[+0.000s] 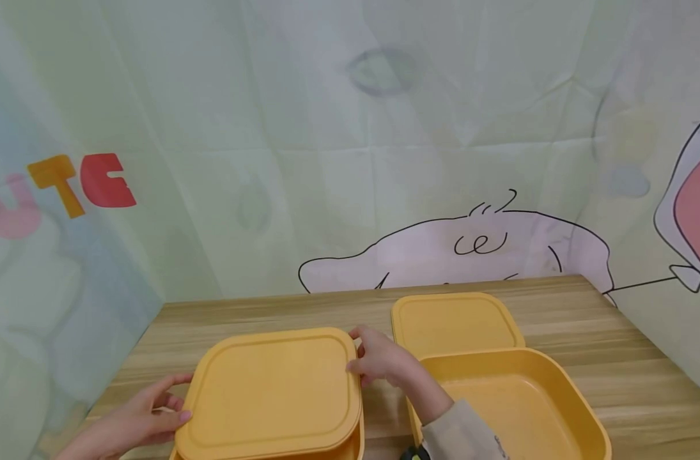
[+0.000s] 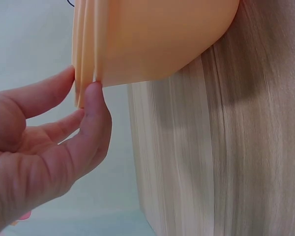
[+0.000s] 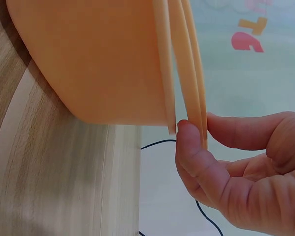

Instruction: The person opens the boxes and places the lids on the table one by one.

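A yellow lid with rounded corners lies over the left yellow box; a strip of the box's inside shows at the front, below the lid's near edge. My left hand pinches the lid's left end between thumb and fingers. At the far right corner, my right hand pinches the other end, the thumb on one face and the fingers curled under the edge. In the right wrist view a narrow wedge of light separates the lid from the box's rim, so this end is raised a little.
To the right stands a second yellow box, uncovered, partly behind my right sleeve. Another yellow lid lies behind it on the wooden table. A small dark object shows at the bottom edge. Printed cloth hangs around the table.
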The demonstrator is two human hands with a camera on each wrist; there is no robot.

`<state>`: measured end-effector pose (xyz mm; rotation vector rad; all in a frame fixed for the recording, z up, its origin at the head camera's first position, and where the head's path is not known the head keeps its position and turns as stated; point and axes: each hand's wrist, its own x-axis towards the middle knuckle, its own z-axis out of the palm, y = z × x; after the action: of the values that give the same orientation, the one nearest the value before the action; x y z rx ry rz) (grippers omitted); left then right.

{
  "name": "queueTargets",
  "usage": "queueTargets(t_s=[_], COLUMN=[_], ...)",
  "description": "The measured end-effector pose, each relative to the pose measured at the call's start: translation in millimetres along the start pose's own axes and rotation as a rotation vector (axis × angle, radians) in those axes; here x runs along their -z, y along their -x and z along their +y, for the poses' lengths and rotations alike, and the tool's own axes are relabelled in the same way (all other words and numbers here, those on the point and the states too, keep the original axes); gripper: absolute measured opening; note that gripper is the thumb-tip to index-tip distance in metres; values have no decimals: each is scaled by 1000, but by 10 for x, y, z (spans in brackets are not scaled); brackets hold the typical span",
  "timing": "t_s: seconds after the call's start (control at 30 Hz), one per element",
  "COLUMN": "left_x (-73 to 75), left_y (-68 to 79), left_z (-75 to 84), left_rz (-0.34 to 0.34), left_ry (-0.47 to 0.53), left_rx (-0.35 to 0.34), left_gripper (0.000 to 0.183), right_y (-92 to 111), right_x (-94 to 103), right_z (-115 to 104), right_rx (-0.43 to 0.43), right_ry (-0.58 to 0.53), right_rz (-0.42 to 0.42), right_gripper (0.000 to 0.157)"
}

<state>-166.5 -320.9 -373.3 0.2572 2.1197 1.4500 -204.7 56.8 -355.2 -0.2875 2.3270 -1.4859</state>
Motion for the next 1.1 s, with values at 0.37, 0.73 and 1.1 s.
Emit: queueTargets(t_s=[0.37,0.73,1.1], left_x=[24,55,57], left_y=[-28,-14,-14], left_z=[27,70,139], left_rz=[28,24,62], left_ry=[4,-13,-31], left_rx=[34,20,22], left_gripper=[75,72,69], right_y=[-24,-34,-40], right_x=[4,41,90], right_z=[-21,-81,-151], right_rx=[21,30,24], right_ry=[-19,-10,15], right_rz=[10,2,7], right_gripper=[43,41,42])
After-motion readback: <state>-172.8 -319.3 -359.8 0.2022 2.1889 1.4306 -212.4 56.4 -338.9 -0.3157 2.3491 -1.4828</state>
